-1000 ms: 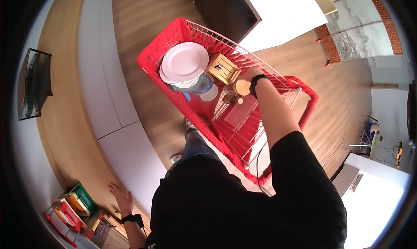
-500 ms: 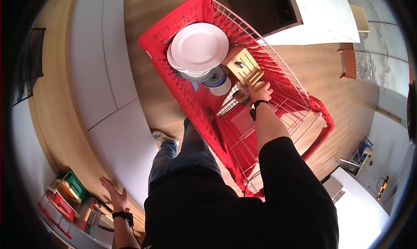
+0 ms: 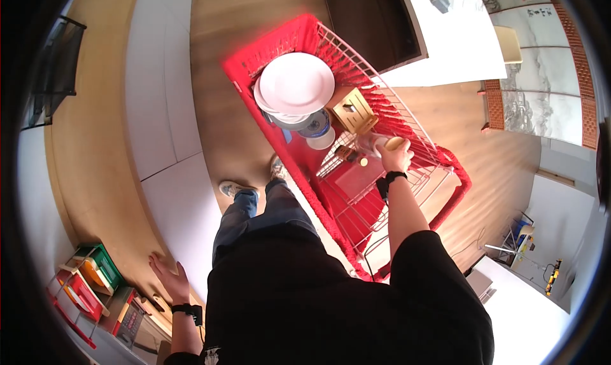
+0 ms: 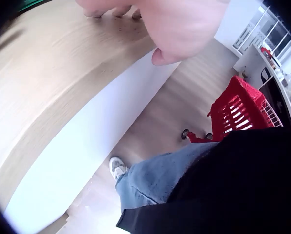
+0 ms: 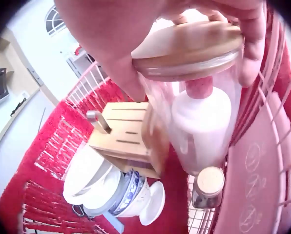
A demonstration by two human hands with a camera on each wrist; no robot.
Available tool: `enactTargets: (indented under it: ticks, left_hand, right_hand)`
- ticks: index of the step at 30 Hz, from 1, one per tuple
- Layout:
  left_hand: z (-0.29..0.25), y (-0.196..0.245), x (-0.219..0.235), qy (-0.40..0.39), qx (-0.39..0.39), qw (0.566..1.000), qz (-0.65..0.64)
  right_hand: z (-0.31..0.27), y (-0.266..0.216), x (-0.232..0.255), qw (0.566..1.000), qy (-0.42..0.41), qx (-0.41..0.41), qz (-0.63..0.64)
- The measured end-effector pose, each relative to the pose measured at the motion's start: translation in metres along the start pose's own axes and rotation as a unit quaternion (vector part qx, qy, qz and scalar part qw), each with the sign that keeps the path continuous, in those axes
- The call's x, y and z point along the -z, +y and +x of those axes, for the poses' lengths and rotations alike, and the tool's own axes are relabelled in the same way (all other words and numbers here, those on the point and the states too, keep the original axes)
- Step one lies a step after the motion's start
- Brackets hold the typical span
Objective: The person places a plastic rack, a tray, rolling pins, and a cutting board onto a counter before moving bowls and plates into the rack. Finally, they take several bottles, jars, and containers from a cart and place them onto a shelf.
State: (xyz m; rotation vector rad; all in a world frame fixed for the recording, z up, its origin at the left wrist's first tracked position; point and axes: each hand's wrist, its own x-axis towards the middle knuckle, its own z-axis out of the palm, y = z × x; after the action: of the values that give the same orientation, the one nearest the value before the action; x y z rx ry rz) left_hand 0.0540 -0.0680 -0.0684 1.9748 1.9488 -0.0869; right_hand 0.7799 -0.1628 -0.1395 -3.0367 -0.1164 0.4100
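My right hand (image 3: 398,155) grips a clear glass jar (image 5: 155,100) by its round wooden lid (image 5: 189,51), thumb on one side and fingers on the other. A white bottle (image 5: 204,119) with a reddish neck shows through the glass. Below the jar, a small spice jar (image 5: 210,183) with a pale cap stands in the red shopping cart (image 3: 251,53). A wooden knife block (image 5: 121,124) is close beside the glass jar. Over on the long wooden counter (image 3: 121,193), my left hand (image 3: 170,281) rests with its fingers extended.
Stacked white plates (image 3: 298,82) and blue-patterned bowls (image 5: 131,195) fill the cart's far end. Small red and green racks (image 3: 105,269) stand on the counter near my left hand. A white table (image 3: 452,53) lies beyond the cart, and a folding screen (image 3: 541,66) behind it.
My right hand has taken hold of the jar's lid and drawn the jar away from the knife block, toward the cart's handle. The left hand stays at the counter while the head view shifts.
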Motion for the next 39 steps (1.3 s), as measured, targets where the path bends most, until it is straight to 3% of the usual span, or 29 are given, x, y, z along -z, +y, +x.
enactTargets:
  ticks: [5,6,8,10,12,16,17,21,24,27,28,30,32,33,36,39]
  left_hand:
    - [0.025,0.006,0.007,0.13,-0.021,0.991,-0.024]
    - [0.029,0.012,0.016,0.107,0.003,0.994,-0.012]
    - [0.033,-0.001,0.008,0.121,-0.022,0.991,0.045]
    - [0.033,-0.003,0.004,0.109,0.018,0.993,0.046]
    - [0.033,-0.012,0.0,0.101,0.015,0.994,0.047]
    - [0.031,-0.014,0.005,0.099,0.019,0.994,0.034]
    - [0.031,-0.019,0.0,0.122,0.011,0.992,0.038]
    - [0.029,-0.026,-0.002,0.155,0.018,0.988,0.008]
    - [0.026,-0.03,-0.006,0.164,0.008,0.986,0.004]
    - [0.024,-0.028,0.003,0.16,-0.004,0.987,-0.004]
    - [0.024,-0.027,0.008,0.169,0.007,0.986,-0.007]
    - [0.025,-0.026,0.011,0.156,0.004,0.987,-0.024]
    - [0.025,-0.026,0.008,0.16,0.01,0.987,-0.018]
    - [0.024,-0.026,0.007,0.157,0.009,0.988,-0.01]
    - [0.024,-0.022,0.009,0.157,0.024,0.987,-0.003]
    - [0.023,-0.01,0.031,0.175,0.043,0.982,-0.059]
  right_hand:
    - [-0.045,-0.002,0.101,0.993,0.056,0.097,-0.024]
    - [-0.058,-0.005,0.125,0.988,0.067,0.137,-0.028]
    - [-0.079,-0.008,0.164,0.969,0.106,0.223,-0.02]
    - [-0.113,-0.027,0.202,0.942,0.189,0.276,-0.042]
    - [-0.147,-0.054,0.237,0.933,0.207,0.294,-0.032]
    - [-0.205,-0.115,0.288,0.895,0.215,0.391,0.017]
    - [-0.227,-0.137,0.3,0.901,0.182,0.393,0.033]
    - [-0.301,-0.224,0.322,0.856,0.083,0.489,0.147]
    - [-0.356,-0.293,0.334,0.784,-0.014,0.576,0.23]
    - [-0.404,-0.367,0.354,0.687,0.017,0.7,0.196]
    - [-0.411,-0.393,0.358,0.624,0.082,0.758,0.171]
    - [-0.45,-0.446,0.376,0.539,0.13,0.82,0.146]
    - [-0.5,-0.494,0.378,0.49,-0.001,0.829,0.268]
    - [-0.52,-0.519,0.381,0.482,-0.004,0.833,0.271]
    - [-0.578,-0.593,0.393,0.375,-0.036,0.881,0.285]
    - [-0.64,-0.655,0.402,0.325,-0.15,0.896,0.261]
